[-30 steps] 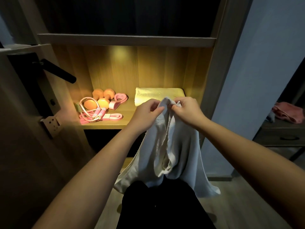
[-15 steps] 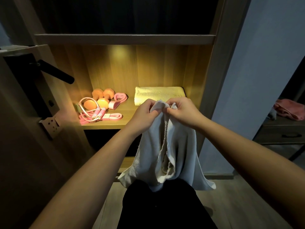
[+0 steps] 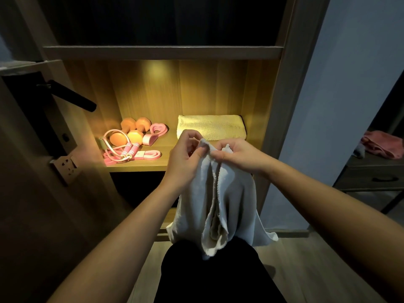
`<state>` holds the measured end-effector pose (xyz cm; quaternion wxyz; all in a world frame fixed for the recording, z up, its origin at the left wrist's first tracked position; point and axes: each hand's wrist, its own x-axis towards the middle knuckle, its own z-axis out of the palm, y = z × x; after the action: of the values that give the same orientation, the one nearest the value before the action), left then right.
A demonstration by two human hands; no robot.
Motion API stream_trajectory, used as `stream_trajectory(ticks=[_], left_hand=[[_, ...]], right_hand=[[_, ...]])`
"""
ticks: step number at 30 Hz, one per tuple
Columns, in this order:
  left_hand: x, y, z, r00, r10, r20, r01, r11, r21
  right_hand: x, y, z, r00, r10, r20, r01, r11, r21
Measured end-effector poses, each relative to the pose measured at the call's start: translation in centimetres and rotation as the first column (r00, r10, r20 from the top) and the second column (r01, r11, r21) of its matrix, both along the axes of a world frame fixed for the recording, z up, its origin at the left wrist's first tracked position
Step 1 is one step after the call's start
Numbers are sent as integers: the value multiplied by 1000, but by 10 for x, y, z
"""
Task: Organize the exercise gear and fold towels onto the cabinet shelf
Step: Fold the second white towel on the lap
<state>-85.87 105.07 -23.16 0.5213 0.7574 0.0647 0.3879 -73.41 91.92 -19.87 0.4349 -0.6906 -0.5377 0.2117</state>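
**While the Towel Hangs: Squaring the Top Edge**

Because the pale towel [image 3: 220,204] hangs loose in front of my dark-clad legs, with its lower hem bunched and uneven, I judge the step in hand to be matching the top corners before any fold is made.

1. Grip. My left hand [image 3: 185,158] and right hand [image 3: 239,155] meet at the top of the cloth, just beside each other. Each pinches a corner between its thumb and curled fingers [image 3: 196,153]. I should pinch close to the hem so the corners cannot slip.
2. Align. I should bring the corners edge to edge, then let the weight of the cloth pull the creases straight.
3. Fold. Halving should follow only once the side hems run parallel. A skewed start will likely show in the finished stack.

Beyond my hands lies the lit cabinet shelf [image 3: 135,167]. On its left are the orange dumbbells [image 3: 131,130], a pink jump rope [image 3: 122,152] and a pink heart-shaped piece [image 3: 156,132]. At the far right lies a folded yellow towel [image 3: 212,127], the likely place for this one.
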Motion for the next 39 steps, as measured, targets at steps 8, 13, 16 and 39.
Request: stream_trajectory(ticks=[8,13,16,39], left_hand=[[-2,-7,-10,996,-1,91,-1,1000,23],[-4,-6,-16,998,-34,46,36,998,-43],[-4,-7,-19,999,-15,-42,11,996,-93],[0,-20,-14,956,235,-178,-193,956,222]], right_hand=[[1,-1,-12,918,87,-387,-100,995,-12],[-1,-1,-17,950,30,-311,-23,999,24],[-2,0,-20,978,-63,-197,82,992,91],[-4,4,-27,998,-63,-24,67,977,204]])
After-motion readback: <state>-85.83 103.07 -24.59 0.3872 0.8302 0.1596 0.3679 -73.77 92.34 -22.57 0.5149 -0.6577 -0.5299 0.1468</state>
